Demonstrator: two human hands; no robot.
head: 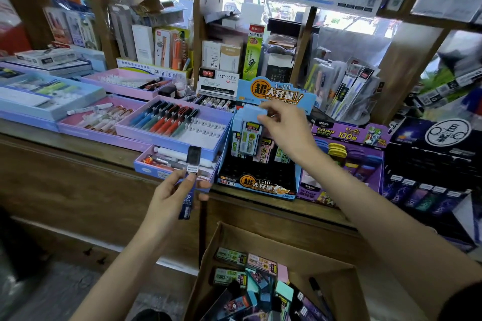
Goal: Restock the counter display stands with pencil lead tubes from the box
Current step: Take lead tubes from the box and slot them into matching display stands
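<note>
Pencil lead tubes (230, 257) are flat rectangular plastic cases w/ glossy printed labels in green, pink, teal and dark tones. The bulk stock lies jumbled in the box (260, 238), an open brown corrugated-cardboard carton on the floor below the wood-grain counter (78, 177). On the countertop, locate the display stand (260, 172): blue printed card w/ a tall header and a black perforated plastic tray. Its rear rows hold upright tubes; the front rows show bare holes. Your right hand (284, 130) reaches over the stand, thumb and fingertips closed in a pinch on the light-blue cap of a clear-bodied tube (251, 135). That tube is upright at the rear left of the tray, beside other blue-capped units; you cannot tell whether its base is seated in a hole. Your left hand (172, 195) is in front of the counter edge, left of the stand, and grips a slim dark tube (194, 156) w/ a black top and blue lower body. The thumb presses on the white label and the fingers curl behind; the tube is near-upright, clear of any surface. Adjacent items: a purple card stand (339, 133) to the right and a lilac pen tray (167, 143) to the left.
</note>
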